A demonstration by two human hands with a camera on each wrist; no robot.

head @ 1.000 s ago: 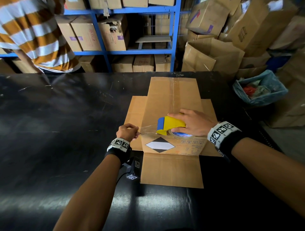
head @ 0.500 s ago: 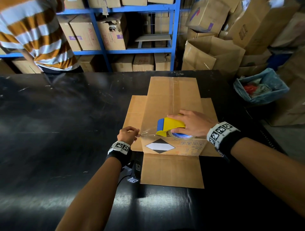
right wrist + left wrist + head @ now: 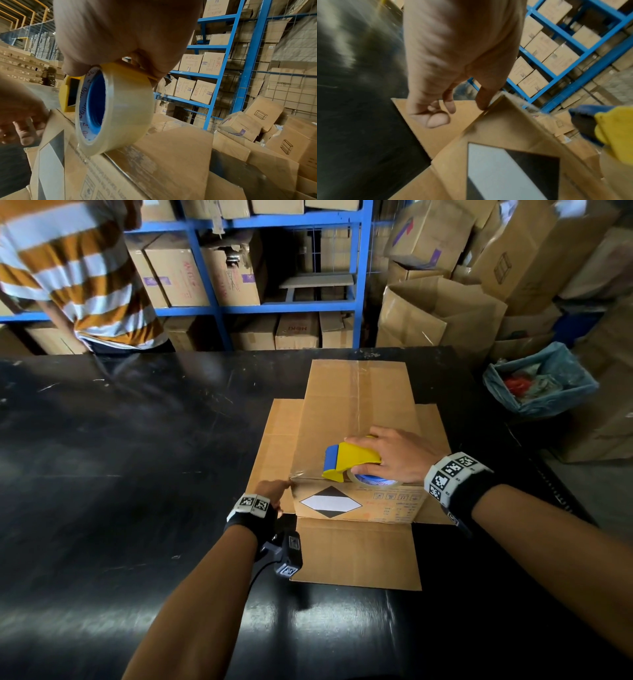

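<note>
Tape [image 3: 304, 473] could peel off or wrinkle. The left hand [image 3: 272, 491], fingers loosely curled, pins its end with one fingertip at the box's [image 3: 356, 412] seven o'clock corner. The right hand [image 3: 397, 457] grips the dispenser [image 3: 349, 458] at six o'clock, and a hard tug might free it.

Black wristbands [image 3: 479, 493], coded white tags [image 3: 253, 503], perhaps fabric

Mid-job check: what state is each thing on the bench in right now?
Cardboard box, top taped along its seam, lower flaps splayed on table.
Tape dispenser, on box's near top edge, tape drawn out leftward.
Right hand, grips tape dispenser.
Left hand, touches box's near left corner.
Bin, lined blue, holding rubbish.
</note>
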